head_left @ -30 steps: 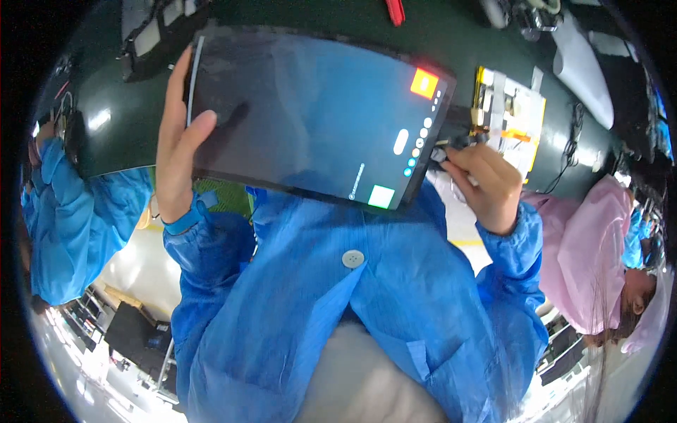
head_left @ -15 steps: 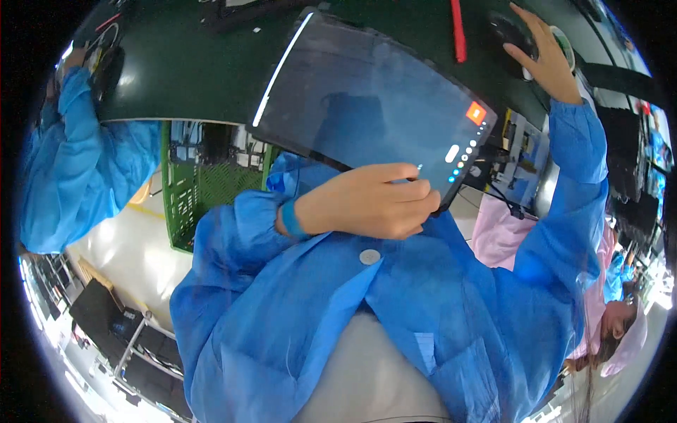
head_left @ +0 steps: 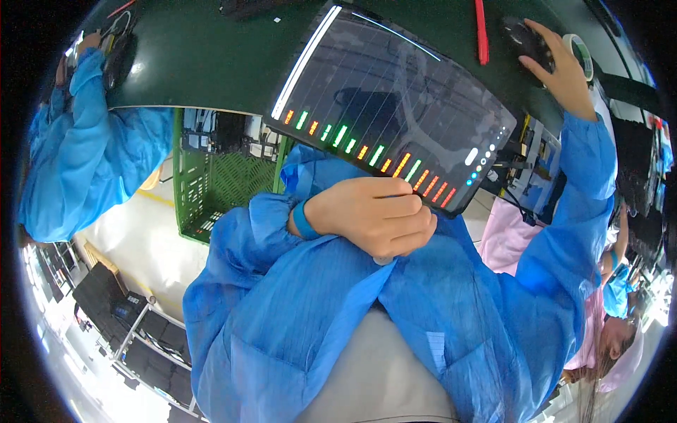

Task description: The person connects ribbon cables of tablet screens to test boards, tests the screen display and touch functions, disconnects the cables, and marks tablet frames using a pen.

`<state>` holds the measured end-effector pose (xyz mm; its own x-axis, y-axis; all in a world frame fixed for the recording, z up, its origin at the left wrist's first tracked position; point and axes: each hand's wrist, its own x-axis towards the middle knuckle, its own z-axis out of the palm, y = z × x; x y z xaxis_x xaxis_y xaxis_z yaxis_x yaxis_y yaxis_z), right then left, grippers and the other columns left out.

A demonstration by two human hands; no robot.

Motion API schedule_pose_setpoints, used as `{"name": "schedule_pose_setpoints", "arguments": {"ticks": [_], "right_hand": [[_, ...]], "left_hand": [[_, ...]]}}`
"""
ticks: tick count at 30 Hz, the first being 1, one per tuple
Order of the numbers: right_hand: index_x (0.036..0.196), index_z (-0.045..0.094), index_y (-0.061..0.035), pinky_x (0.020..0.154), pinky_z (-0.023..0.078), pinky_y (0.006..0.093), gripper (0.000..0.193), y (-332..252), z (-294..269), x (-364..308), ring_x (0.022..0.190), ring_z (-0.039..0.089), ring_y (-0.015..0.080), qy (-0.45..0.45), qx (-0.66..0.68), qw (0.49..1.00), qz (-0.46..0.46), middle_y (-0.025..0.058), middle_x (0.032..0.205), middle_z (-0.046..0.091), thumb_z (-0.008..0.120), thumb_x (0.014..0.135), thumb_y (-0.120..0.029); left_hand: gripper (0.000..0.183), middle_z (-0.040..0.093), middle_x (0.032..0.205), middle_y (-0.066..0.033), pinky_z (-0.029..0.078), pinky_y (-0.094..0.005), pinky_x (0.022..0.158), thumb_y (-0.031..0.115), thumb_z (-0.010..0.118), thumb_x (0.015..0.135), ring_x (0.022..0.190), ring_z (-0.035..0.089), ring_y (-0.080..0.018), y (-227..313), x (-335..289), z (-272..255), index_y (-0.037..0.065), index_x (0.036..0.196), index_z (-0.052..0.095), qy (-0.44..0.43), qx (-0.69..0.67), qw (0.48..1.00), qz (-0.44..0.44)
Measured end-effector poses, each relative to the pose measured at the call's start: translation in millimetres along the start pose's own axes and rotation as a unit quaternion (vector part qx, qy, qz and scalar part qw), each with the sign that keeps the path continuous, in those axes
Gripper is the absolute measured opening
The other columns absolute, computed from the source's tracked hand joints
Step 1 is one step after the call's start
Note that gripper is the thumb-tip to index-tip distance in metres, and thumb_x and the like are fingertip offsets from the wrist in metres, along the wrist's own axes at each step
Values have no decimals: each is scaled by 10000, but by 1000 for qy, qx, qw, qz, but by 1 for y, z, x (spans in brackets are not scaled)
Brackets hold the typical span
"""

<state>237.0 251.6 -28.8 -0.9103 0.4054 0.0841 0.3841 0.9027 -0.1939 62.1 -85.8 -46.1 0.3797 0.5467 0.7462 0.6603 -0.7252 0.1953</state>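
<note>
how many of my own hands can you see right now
2: your left hand at the near edge of the tablet, and your right hand at a dark rounded object on the green desk. Each is plainly visible.

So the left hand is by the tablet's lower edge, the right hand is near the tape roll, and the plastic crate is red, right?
Not quite: the plastic crate is green, not red, as the head view shows. The left hand is by the lower edge of the tablet, and the right hand is near the tape roll.
</note>
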Motion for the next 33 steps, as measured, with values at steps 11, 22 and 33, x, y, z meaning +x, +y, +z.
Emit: {"name": "schedule_pose_setpoints", "arguments": {"ticks": [11, 22, 33], "right_hand": [[1362, 411, -189, 960, 408, 370, 554, 3, 0, -9, 1174, 497, 307, 35, 0, 999, 3, 145, 1261, 509, 629, 855, -241], [772, 627, -47, 506, 469, 294, 179, -152, -54, -114, 601, 595, 222, 104, -70, 992, -20, 88, 692, 597, 752, 691, -147], [839, 521, -33, 599, 520, 265, 147, -157, 15, -144, 761, 595, 172, 38, -8, 998, 40, 75, 886, 512, 594, 735, -105]], "left_hand": [[140, 553, 720, 18, 422, -207, 566, 136, 627, 650, 609, 497, -94, -2, 16, 4, 72, 771, 653, -9, -14, 999, 29], [591, 511, 1244, -144, 359, -423, 981, 271, 736, 619, 1178, 466, -280, -25, 79, 7, 60, 1149, 583, -84, 40, 963, -255], [923, 419, 1331, -219, 170, -447, 1125, 344, 787, 534, 1301, 347, -330, -34, 89, 61, -23, 1288, 401, -224, 29, 933, -281]]}}
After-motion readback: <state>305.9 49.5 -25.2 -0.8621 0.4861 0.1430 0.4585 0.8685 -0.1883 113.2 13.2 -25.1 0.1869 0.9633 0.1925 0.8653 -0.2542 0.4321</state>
